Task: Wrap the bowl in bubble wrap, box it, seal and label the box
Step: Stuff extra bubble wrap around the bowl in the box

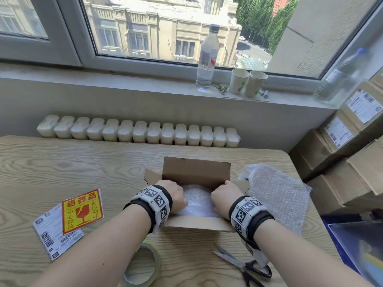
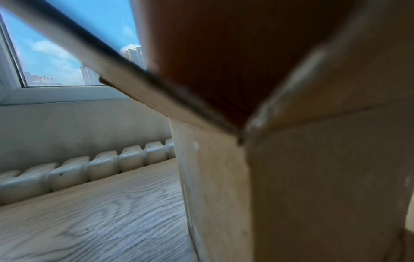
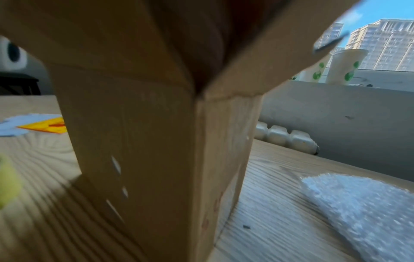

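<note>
An open cardboard box stands on the wooden table, its far flap upright. Inside lies the bowl as a white bubble-wrapped bundle. My left hand and right hand reach into the box on either side of the bundle, fingers curled down around it, fingertips hidden. Both wrist views are blurred and show only the box's outer corner, the box on one side and the box on the other. A red-and-yellow fragile sticker lies on a white shipping label at the left.
A tape roll and scissors lie near the front edge. A spare bubble wrap sheet lies right of the box. Stacked cartons stand at the right. A water bottle and paper cups stand on the windowsill.
</note>
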`<state>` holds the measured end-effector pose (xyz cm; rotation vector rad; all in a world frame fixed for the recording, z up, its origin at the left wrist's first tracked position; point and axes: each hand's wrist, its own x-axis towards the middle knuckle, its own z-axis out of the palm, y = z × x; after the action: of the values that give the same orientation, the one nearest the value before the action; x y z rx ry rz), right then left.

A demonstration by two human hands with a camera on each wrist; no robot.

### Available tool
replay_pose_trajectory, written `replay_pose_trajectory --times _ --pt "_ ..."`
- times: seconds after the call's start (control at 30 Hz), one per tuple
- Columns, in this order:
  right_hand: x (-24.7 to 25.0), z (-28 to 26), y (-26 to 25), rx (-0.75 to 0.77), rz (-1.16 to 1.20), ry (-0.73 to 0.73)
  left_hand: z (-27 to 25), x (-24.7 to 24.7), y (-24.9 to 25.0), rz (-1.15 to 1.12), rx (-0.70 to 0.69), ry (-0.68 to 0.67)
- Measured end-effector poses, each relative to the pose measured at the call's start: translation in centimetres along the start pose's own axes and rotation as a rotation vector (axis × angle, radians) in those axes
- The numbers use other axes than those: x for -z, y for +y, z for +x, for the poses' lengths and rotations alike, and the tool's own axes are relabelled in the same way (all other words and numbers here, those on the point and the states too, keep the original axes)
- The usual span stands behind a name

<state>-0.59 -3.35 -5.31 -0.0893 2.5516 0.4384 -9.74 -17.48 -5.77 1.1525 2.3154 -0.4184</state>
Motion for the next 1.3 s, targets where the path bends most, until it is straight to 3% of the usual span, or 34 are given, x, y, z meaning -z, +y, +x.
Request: replay_pose_trajectory --times 0.3,0.5,0.87,1.1,1.3 --pt "1.1 -0.3 0.3 -0.017 0.148 -0.101 0.1 -0.3 0.6 0.033 0.026 0.046" --pt "1.7 0.5 0.2 -0.038 0.168 -0.196 0.5 0.1 0.1 0.019 -0.02 -0.006" --pt "-1.9 1.8 -0.9 -0.056 0.11 0.082 2.0 -2.2 0.3 0.157 -0.076 0.124" --pt "-1.3 0.8 -0.5 -0.026 0.067 0.06 0.8 -2.1 -0.3 0.202 -0.115 0.194" --pt "-0.7 -0.6 0.4 0.032 -0.101 0.014 -1.0 -0.7 -1.7 0.315 -0.136 0.153"
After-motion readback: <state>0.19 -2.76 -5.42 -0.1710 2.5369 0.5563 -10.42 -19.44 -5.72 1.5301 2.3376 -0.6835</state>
